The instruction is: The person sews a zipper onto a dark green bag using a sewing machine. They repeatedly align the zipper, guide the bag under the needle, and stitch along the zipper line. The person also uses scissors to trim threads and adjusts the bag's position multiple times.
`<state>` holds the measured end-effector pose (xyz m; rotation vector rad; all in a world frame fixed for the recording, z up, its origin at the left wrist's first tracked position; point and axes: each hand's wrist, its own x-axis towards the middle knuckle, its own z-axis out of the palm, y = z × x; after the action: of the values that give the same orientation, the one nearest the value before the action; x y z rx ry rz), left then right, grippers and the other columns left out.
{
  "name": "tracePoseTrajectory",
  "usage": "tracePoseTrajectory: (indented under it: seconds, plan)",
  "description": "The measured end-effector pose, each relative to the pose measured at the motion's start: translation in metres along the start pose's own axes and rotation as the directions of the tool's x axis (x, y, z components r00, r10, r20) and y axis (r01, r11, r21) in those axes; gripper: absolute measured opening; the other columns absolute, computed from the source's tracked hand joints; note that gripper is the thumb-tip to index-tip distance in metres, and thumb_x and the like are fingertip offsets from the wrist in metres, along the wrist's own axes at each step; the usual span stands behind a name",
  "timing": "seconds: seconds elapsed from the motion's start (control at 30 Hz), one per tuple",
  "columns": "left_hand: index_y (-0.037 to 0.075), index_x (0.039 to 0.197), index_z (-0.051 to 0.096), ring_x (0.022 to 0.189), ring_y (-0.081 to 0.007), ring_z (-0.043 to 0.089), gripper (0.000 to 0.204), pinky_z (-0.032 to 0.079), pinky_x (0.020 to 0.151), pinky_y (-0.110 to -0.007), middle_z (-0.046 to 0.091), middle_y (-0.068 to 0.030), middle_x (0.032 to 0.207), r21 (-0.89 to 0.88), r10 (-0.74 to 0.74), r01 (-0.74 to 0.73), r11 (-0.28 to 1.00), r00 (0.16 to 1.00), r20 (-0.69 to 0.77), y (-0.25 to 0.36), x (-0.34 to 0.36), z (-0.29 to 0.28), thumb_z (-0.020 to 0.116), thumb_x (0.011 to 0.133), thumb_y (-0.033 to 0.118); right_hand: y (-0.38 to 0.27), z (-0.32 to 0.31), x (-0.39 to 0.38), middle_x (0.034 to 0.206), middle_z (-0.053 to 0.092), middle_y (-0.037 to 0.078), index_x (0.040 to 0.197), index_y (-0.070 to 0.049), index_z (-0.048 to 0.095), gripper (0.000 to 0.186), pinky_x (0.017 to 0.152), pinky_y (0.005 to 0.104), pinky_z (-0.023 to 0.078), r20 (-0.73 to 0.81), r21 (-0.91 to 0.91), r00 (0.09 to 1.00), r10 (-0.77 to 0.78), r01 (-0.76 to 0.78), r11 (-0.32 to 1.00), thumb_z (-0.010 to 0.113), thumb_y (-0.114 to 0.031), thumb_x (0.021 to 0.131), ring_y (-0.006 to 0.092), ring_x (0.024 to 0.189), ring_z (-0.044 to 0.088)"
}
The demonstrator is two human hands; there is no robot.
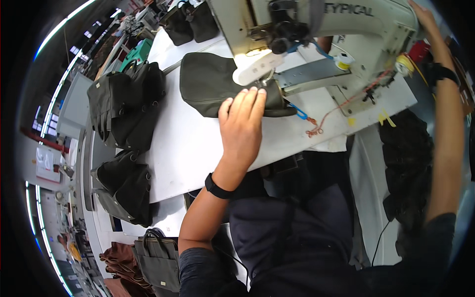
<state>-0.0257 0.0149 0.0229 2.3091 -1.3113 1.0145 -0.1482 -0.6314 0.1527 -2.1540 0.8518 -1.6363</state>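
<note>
A dark olive bag (208, 81) lies on the white table under the head of an industrial sewing machine (366, 29). The machine's lit white presser area (257, 69) meets the bag at its right part. My left hand (242, 123) rests flat on the bag's near edge, fingers stretched toward the needle, whose exact spot is hidden. Up at the far right, my right hand (420, 15) touches the end of the machine's body; its fingers are mostly out of sight there. A blue-handled tool (300, 112) on a coiled orange cord lies right of the bag.
Several dark bags (126, 106) stand along the table's left side, with more at the back (190, 22). A handled bag (157, 260) sits below left, beside brown pieces (126, 265). A yellow thread spool (404, 65) is by the machine. Dark pieces (406, 163) hang at right.
</note>
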Motion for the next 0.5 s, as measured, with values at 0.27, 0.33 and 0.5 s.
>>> tracePoseTrajectory:
  seconds: [0.27,0.33,0.5]
  plan:
    - [0.0,0.155,0.049,0.139,-0.0427,0.053,0.083,0.043,0.115,-0.051,0.052,-0.0231,0.156,-0.146,-0.211,0.238,0.96,0.961,0.179,0.034,-0.018,-0.047,0.087,0.086,0.024,-0.083,-0.002,-0.075,0.104,0.072,0.034,0.11,0.017,0.07,0.054,0.085,0.0503,0.057,-0.247,0.221,0.968,0.038,0.018,0.975,0.045,-0.031,0.111,0.0426,0.092,0.069]
    - [-0.011,0.156,0.039,0.141,-0.0486,0.049,0.101,0.044,0.115,-0.054,0.046,-0.0338,0.157,-0.172,-0.192,0.222,0.96,0.966,0.174,0.028,-0.015,-0.041,0.089,0.088,0.043,-0.066,-0.017,-0.06,0.111,0.074,0.021,0.124,0.008,0.07,0.051,0.089,0.0392,0.054,-0.21,0.231,0.972,0.103,-0.053,0.971,0.054,-0.038,0.11,0.0254,0.099,0.067]
    - [-0.02,0.155,0.034,0.144,-0.055,0.044,0.117,0.04,0.119,-0.054,0.039,-0.0413,0.159,-0.161,-0.279,0.331,0.93,0.919,0.277,0.025,0.011,-0.01,0.088,0.084,0.057,-0.045,-0.021,-0.063,0.098,0.077,0.011,0.122,0.003,0.074,0.041,0.081,0.0358,0.055,-0.185,0.406,0.972,0.146,-0.06,0.912,0.059,-0.034,0.11,0.0185,0.091,0.068]
